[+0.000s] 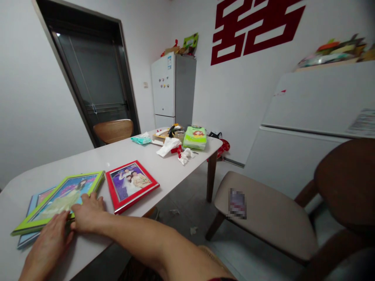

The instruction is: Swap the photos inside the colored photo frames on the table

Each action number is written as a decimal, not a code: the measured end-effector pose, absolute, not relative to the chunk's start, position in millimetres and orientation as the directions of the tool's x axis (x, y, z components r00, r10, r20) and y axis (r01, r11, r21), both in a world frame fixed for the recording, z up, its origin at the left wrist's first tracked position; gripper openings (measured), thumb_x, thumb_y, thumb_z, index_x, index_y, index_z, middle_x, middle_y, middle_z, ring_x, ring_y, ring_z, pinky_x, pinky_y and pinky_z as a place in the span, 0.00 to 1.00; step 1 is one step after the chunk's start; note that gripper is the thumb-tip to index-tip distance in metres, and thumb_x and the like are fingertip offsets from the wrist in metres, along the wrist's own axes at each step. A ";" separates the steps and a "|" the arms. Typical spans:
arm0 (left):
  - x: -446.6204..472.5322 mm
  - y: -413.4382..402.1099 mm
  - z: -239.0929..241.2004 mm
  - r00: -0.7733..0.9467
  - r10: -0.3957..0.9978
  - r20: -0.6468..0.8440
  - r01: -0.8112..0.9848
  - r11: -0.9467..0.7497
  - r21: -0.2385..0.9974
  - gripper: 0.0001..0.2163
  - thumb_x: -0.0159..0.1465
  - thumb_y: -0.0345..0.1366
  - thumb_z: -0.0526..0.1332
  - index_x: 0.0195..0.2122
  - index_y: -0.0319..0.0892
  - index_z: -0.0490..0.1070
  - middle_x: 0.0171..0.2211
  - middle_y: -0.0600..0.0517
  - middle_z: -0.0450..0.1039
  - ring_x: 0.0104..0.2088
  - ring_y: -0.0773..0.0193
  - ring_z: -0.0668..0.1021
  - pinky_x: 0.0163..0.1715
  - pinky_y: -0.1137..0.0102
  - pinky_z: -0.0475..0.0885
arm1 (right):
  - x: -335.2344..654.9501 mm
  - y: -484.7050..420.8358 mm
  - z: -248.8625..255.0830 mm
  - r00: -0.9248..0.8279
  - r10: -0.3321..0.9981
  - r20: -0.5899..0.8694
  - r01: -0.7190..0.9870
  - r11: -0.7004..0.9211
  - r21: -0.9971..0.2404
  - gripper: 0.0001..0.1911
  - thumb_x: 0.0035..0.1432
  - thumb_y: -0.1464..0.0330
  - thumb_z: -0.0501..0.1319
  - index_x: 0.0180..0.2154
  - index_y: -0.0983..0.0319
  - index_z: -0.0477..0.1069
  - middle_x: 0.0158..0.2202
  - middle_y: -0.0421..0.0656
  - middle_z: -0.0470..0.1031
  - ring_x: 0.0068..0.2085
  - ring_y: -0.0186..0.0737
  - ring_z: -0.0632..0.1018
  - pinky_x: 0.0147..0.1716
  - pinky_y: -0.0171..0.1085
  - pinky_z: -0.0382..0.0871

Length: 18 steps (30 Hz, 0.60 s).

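A green picture frame (92,180) with a photo of a person in a pale gown lies at the left of the table, overlapping a light blue picture frame (27,239) beneath it. My left hand (49,240) grips the green frame's near edge, fingers over the border and thumb on the near side. Close beside it, my right hand (89,212) is on the same edge, its bent fingers reaching onto the frame. Just right of my right hand, a red picture frame (152,186) with a couple's photo lies face up, touched by neither hand.
The white table (115,156) bears a green tissue pack (195,137), crumpled white tissues (169,146) and a teal packet (141,139) at its far end. A chair (269,212) stands at the right, another chair (114,131) behind the table. Fridges stand along the walls.
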<state>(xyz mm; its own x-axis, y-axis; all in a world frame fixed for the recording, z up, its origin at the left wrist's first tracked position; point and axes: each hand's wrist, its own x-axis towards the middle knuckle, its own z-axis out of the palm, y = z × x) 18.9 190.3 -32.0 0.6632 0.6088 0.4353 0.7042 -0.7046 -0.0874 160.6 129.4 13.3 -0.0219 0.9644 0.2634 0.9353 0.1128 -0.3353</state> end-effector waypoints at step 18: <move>43.3 84.3 69.9 0.317 0.802 0.506 0.758 -0.535 0.373 0.16 0.56 0.30 0.50 0.46 0.43 0.62 0.45 0.48 0.68 0.44 0.59 0.71 0.42 0.66 0.65 | 187.2 67.0 71.7 -0.046 0.770 0.637 0.644 0.510 -0.570 0.24 0.44 0.75 0.55 0.47 0.62 0.62 0.54 0.48 0.56 0.54 0.41 0.58 0.52 0.43 0.53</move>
<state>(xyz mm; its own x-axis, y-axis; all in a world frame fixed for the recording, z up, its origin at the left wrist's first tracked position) 43.3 84.3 69.9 0.3173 0.8018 0.5064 0.7581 -0.5353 0.3725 187.2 67.0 71.7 -0.0455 0.7698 0.6366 0.6443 0.5097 -0.5702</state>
